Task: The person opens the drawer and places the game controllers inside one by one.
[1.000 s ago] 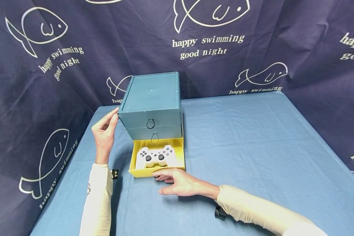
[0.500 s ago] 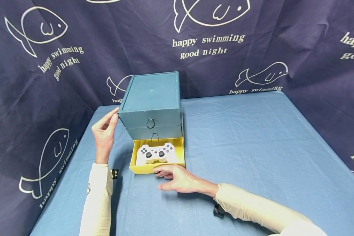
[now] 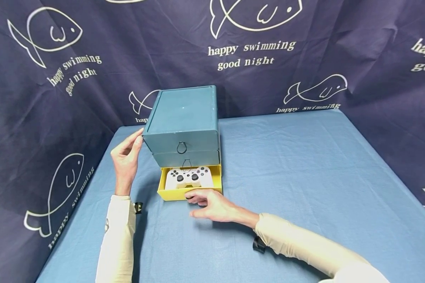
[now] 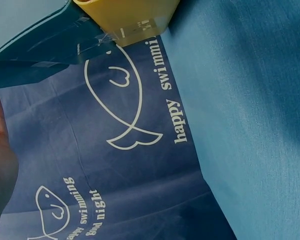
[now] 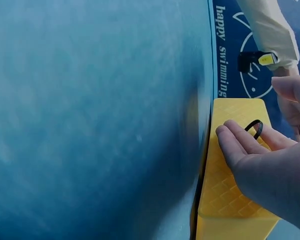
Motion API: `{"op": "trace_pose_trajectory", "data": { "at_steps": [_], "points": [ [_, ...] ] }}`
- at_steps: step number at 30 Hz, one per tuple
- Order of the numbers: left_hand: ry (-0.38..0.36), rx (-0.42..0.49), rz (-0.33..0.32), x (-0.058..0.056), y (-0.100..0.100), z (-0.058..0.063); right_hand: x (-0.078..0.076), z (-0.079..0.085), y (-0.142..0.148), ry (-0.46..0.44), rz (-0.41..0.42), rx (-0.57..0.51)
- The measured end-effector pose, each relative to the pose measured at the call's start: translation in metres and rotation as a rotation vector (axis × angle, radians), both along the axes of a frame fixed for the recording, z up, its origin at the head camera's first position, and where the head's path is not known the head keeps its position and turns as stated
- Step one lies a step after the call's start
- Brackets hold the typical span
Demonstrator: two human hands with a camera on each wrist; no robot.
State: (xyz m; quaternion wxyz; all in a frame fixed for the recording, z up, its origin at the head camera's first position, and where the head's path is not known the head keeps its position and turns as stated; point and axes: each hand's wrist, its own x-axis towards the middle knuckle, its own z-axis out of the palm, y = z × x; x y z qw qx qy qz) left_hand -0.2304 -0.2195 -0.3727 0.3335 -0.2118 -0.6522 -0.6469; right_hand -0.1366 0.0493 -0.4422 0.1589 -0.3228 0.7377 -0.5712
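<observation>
A stack of teal drawers stands on the table, with a yellow drawer partly pulled out at the bottom. Inside that drawer lies a white game controller with two black sticks. My right hand presses its fingers against the yellow front panel, thumb held apart. In the right wrist view, a black pull loop shows beside the fingers. At the stack's left front corner, my left hand touches the teal side with nearly straight fingertips. The left wrist view catches only part of that hand.
Thin black loops hang on the two teal drawer fronts. Dark blue fabric printed with fish and lettering rises behind and on both sides. Blue cloth covers the table, extending right of the stack.
The yellow drawer has slid inward, carrying the controller toward the stack. My right hand has moved forward with its front panel. The left hand stays at the corner.
</observation>
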Motion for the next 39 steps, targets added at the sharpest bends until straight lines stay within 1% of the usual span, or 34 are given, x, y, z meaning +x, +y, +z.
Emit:
{"op": "trace_pose_trajectory", "data": {
  "at_steps": [6,20,39],
  "points": [
    [0.006,-0.008,0.004,0.001,0.001,-0.001,-0.008,0.0,0.0,-0.013,-0.007,0.001],
    [0.01,-0.003,0.004,0.0,0.002,0.0,-0.025,0.002,0.0,0.017,-0.022,0.008],
    [0.002,-0.008,0.017,0.0,0.0,0.0,-0.042,0.003,-0.003,0.014,-0.07,0.024]
  ]
}}
